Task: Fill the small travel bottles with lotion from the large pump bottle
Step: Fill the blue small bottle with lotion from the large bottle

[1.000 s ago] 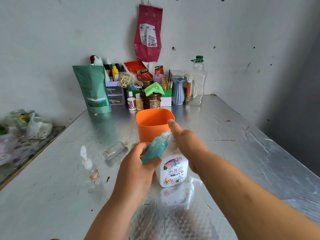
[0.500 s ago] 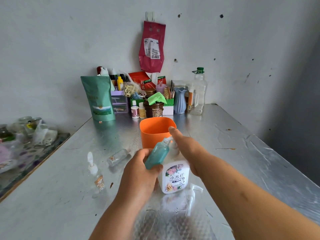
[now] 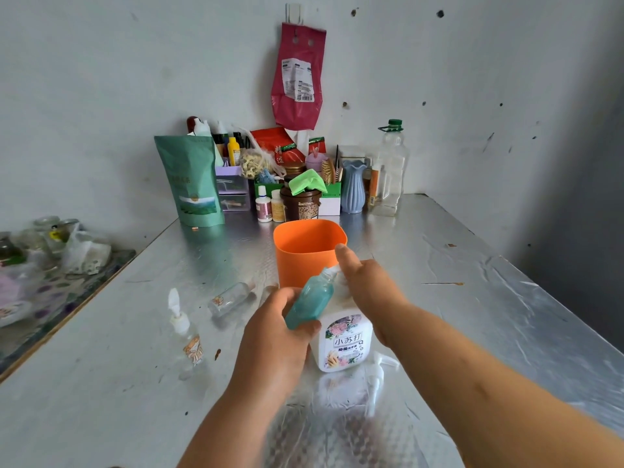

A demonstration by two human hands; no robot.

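Foil-covered worktop (image 3: 472,298) under pale, pitted wall; clutter of jars, pouches & bottles at back, upper centre of frame. Red pouch (image 3: 297,79) hung on wall hook, top centre.

Mid-frame: left hand (image 3: 273,336) w/ grip closed round teal travel bottle (image 3: 312,300), fingers & thumb wrapped about its lower half. Tilted, neck pointing up-right to top of large white pump bottle (image 3: 344,342). Latter upright on worktop, flower label toward camera, just below-right of orange cup (image 3: 309,251).

Right hand (image 3: 368,292) laid over top of pump bottle, index finger (image 3: 341,253) out straight toward cup rim. Other fingers hidden under hand, so can't tell whether that grip is closed on pump head; prob. pressing down on it.

Left of centre: clear travel bottle (image 3: 233,297) on its side, apart from both hands. Lower left of that, clear bottle w/ white pump top (image 3: 185,336), upright. Loose white pump part (image 3: 377,374) lying just right of pump bottle's base.
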